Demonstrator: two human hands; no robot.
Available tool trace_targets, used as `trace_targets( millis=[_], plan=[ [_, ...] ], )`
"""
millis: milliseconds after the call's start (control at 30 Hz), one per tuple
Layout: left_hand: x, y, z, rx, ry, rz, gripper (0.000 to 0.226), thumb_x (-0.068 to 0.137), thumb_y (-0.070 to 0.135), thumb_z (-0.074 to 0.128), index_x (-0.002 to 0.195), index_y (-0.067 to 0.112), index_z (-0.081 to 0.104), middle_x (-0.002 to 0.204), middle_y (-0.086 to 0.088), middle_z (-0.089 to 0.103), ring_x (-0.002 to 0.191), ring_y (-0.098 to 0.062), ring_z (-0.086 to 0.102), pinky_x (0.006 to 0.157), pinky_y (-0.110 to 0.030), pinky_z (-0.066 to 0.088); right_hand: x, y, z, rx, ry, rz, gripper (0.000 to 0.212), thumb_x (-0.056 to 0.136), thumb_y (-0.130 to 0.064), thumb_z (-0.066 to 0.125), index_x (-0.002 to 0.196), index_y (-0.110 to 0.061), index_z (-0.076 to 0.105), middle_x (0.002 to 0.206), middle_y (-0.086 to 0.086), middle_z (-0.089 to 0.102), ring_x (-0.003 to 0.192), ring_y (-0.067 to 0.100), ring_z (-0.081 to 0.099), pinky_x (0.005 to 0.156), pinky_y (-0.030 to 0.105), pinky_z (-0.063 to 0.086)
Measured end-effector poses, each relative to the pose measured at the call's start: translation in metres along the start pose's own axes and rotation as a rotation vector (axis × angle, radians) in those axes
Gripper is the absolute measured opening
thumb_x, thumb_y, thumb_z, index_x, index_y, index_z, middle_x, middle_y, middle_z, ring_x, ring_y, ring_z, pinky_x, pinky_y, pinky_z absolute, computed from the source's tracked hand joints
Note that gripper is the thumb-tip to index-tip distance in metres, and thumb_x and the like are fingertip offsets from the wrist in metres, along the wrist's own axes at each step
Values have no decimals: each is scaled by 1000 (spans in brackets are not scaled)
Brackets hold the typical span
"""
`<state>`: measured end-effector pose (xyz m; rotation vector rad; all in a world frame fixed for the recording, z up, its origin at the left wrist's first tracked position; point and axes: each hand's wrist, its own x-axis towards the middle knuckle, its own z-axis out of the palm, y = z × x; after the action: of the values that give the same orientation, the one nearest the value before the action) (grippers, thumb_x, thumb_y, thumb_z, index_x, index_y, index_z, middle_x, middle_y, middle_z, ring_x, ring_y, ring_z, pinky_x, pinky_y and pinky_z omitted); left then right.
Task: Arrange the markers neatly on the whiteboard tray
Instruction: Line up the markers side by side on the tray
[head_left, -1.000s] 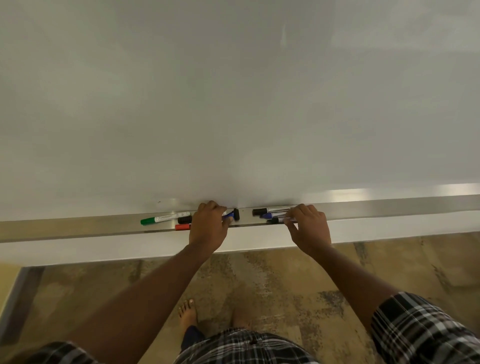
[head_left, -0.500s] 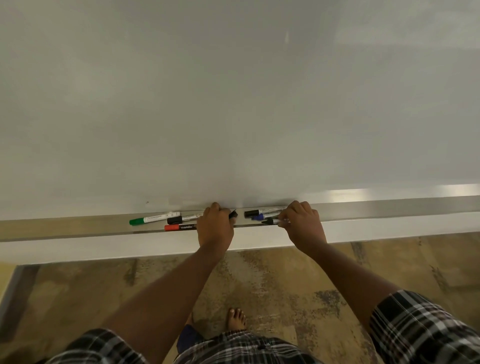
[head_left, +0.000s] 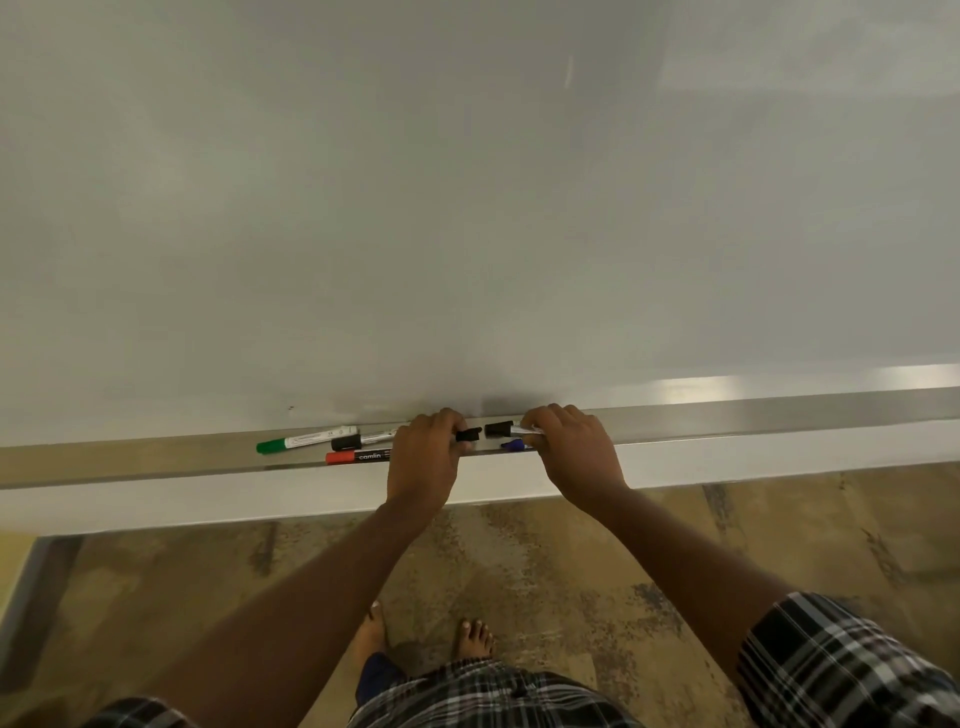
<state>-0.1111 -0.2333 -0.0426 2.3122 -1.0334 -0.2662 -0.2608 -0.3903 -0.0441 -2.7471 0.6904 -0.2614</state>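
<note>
Aluminium whiteboard tray (head_left: 727, 415) carries all markers lengthwise at 9–3 o'clock: left hand (head_left: 423, 457) grips a black-capped marker (head_left: 469, 434), right hand (head_left: 574, 449) grips another black-capped marker (head_left: 500, 429) and seemingly a blue marker (head_left: 514, 444); versus earlier frame, caps closer, green marker (head_left: 306, 439) unmoved.

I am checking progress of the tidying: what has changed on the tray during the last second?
The two hands, left hand and right hand, moved closer together, pushing their markers toward each other; the gap narrowed. The green marker, black marker and red marker stayed put.
</note>
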Motion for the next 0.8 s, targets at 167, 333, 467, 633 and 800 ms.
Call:
trace_targets(
  millis=[167, 333, 467, 633, 800],
  plan=[
    [-5, -3, -2, -97, -8, 8, 21, 81, 18, 75, 99, 20, 63, 89, -1, 69, 82, -18, 62, 71, -40, 55, 2, -14, -3, 33, 8, -30, 16, 96, -29, 60, 111, -23, 60, 106, -2, 67, 90, 21, 58, 75, 39, 50],
    [-10, -6, -11, -185, 7, -23, 19, 84, 13, 71, 100, 18, 62, 92, -1, 70, 84, -15, 61, 72, -32, 54, 3, -21, -5, 30, 15, -46, 15, 93, -27, 64, 108, -24, 61, 103, -3, 67, 88, 21, 57, 72, 38, 50],
    [-13, -10, -14, -219, -39, 18, 22, 83, 13, 72, 102, 19, 64, 93, 3, 71, 86, -12, 62, 77, -31, 54, 1, -30, -6, 51, 28, -87, 15, 91, -27, 67, 104, -24, 62, 99, -5, 67, 87, 20, 55, 67, 35, 47],
    [-14, -15, -23, -210, -58, 96, 24, 83, 13, 71, 107, 15, 72, 96, -2, 73, 87, -18, 64, 81, -33, 51, 4, -44, -4, 140, 44, -98, 16, 89, -25, 70, 103, -18, 68, 97, -2, 68, 88, 21, 55, 72, 33, 45],
    [-16, -17, -33, -194, -76, 145, 20, 81, 11, 73, 100, 13, 75, 89, -4, 73, 80, -19, 63, 75, -38, 51, 3, -53, 0, 189, 80, -59, 13, 84, -22, 76, 96, -16, 74, 91, 0, 72, 81, 22, 60, 70, 34, 47]
  ],
)
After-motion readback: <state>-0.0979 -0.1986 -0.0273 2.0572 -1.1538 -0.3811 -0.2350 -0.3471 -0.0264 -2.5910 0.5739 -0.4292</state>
